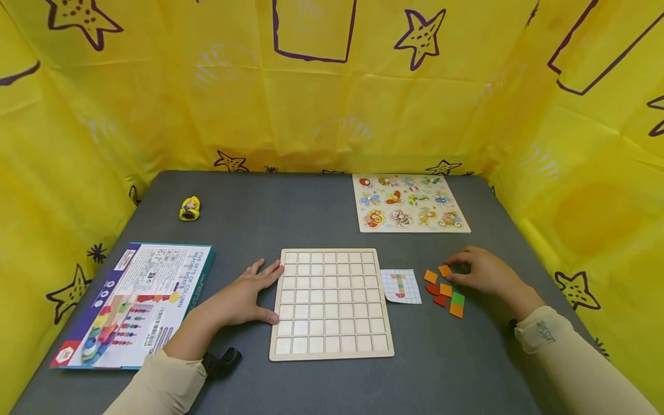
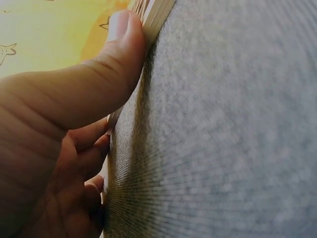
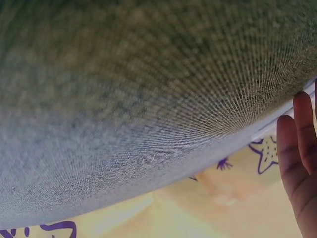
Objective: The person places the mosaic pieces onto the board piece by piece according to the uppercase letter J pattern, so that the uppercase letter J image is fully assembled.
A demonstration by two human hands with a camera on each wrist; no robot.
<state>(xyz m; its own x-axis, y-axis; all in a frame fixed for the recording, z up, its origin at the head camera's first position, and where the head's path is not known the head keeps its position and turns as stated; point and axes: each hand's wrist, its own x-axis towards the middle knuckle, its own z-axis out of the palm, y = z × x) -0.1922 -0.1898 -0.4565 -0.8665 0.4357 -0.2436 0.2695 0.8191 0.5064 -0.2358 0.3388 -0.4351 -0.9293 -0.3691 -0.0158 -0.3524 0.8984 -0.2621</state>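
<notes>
- 1 desk, gray; 1 yellow starfish-print cloth behind & at both sides.
- 1 grid board, pale wood, approx. sq., thin lines marking 7 rows x 7 cols; front centre of desk.
- 1 pattern card, white w/ fine grid & small orange-green-red figure; right up against board's R side.
- Loose flat pcs. R of card, bright & plain: 4 orange squares, 1 green square edge to edge w/ an orange, 2 red pieces, at least one w/ a rounded side. Sliver of green by R thumb, mostly hidden.
- Left hand: fingers spread wide, thumb & fingertips resting on board's L edge, not wrapped round it.
- Right hand: thumb & forefinger slightly apart at farthest orange sq.; can't tell if they pinch it.
- Also: 1 insect puzzle, 12 pics, far R; 1 printed box, L; 1 small yellow figurine beyond box.
</notes>
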